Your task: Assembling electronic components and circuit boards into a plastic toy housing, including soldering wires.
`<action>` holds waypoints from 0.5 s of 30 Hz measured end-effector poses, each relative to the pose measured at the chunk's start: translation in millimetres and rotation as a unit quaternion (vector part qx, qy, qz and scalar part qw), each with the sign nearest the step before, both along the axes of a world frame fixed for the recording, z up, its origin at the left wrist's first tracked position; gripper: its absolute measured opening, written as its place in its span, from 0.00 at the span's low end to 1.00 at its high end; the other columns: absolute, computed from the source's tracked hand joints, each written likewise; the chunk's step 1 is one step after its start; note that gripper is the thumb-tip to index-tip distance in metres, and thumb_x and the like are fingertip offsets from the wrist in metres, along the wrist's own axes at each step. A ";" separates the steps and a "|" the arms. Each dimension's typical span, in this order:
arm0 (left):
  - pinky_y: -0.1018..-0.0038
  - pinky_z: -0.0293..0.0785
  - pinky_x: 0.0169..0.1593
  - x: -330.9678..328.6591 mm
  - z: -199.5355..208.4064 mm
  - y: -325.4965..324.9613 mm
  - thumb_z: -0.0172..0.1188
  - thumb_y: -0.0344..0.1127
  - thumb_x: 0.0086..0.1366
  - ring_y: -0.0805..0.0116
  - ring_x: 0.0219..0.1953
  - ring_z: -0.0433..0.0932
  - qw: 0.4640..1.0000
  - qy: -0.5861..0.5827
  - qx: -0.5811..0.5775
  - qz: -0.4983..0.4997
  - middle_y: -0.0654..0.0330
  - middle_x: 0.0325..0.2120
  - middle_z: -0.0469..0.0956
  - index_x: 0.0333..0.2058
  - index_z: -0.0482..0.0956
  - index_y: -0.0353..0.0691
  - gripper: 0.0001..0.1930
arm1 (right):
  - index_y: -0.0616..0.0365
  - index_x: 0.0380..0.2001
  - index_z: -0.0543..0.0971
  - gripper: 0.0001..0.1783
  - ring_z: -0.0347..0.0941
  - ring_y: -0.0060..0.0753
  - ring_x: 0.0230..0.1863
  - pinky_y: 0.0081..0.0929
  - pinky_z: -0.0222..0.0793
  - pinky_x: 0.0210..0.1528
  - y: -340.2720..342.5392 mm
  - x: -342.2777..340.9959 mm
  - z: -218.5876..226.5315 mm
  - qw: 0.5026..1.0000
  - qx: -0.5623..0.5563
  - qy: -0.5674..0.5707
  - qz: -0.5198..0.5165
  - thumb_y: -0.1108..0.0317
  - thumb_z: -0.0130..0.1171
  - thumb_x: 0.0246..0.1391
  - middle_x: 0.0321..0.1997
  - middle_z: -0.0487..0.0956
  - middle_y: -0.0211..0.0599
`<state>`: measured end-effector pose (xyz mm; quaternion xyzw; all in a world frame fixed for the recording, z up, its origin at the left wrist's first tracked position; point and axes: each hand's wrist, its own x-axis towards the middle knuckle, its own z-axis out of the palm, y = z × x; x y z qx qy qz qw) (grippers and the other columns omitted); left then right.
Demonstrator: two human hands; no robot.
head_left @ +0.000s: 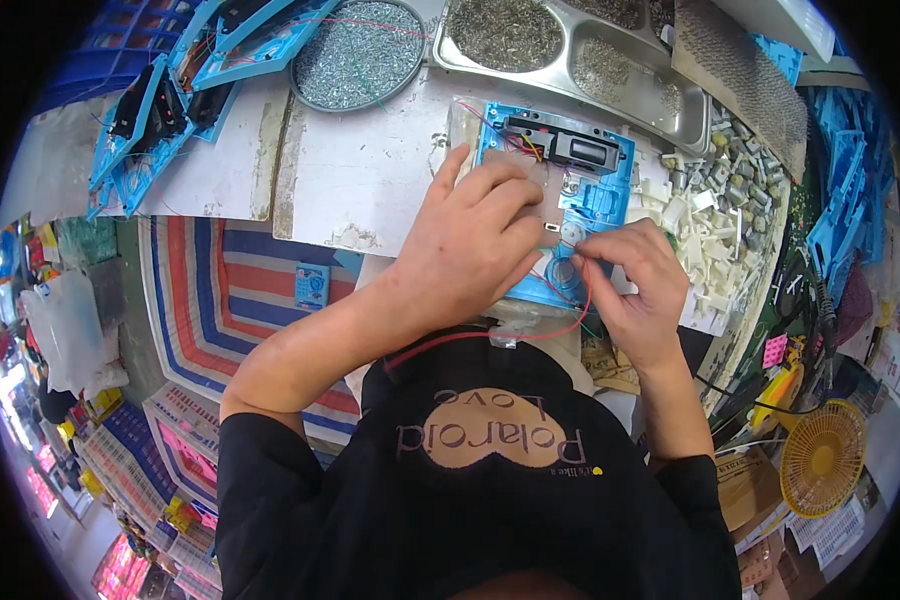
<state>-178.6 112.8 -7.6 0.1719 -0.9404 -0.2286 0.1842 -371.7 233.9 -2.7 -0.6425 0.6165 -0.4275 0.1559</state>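
A light blue plastic casing [611, 191] lies on the work table in front of me, with a black part [582, 150] fitted along its far end and thin wires inside. My left hand [475, 240] rests over the casing's left side, its fingers bent onto it and holding it. At the casing's right side my right hand [638, 285] is closed, with thumb and forefinger pinching a red wire [586, 300]. That wire loops down toward my shirt. Near these fingertips sits a coil of blue wire [560, 270] in the casing. What lies under my left palm is hidden.
Beyond the casing stand a round tray of small screws [358, 55] and a metal tray [500, 35] with small metal parts. White plastic pieces [685, 235] lie right of the casing. More blue casings [155, 120] are far left. A yellow fan [823, 458] stands at lower right.
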 end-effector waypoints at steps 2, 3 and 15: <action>0.44 0.59 0.67 -2.3 -3.5 3.3 0.70 0.35 0.55 0.56 0.56 0.74 1.000 0.010 -0.006 0.008 0.59 0.47 0.77 0.36 0.80 0.43 0.11 | 0.56 0.34 0.84 0.14 0.77 0.37 0.33 0.31 0.72 0.37 -5.1 3.0 3.5 0.999 0.026 -0.038 0.022 0.81 0.71 0.42 0.34 0.85 0.32; 0.44 0.59 0.68 -3.3 -4.8 5.2 0.69 0.35 0.55 0.56 0.56 0.74 1.000 0.014 -0.007 0.011 0.59 0.47 0.77 0.36 0.80 0.43 0.11 | 0.56 0.34 0.84 0.14 0.77 0.38 0.33 0.31 0.73 0.37 -6.6 3.4 5.2 0.997 0.040 -0.058 0.033 0.81 0.71 0.41 0.34 0.85 0.32; 0.47 0.64 0.66 -10.9 -6.5 4.9 0.69 0.27 0.53 0.59 0.49 0.78 0.998 0.058 0.025 -0.007 0.61 0.43 0.80 0.35 0.81 0.42 0.10 | 0.54 0.32 0.84 0.11 0.70 0.43 0.42 0.35 0.68 0.44 -5.5 -5.0 0.4 0.992 0.007 0.121 -0.021 0.76 0.71 0.42 0.37 0.81 0.30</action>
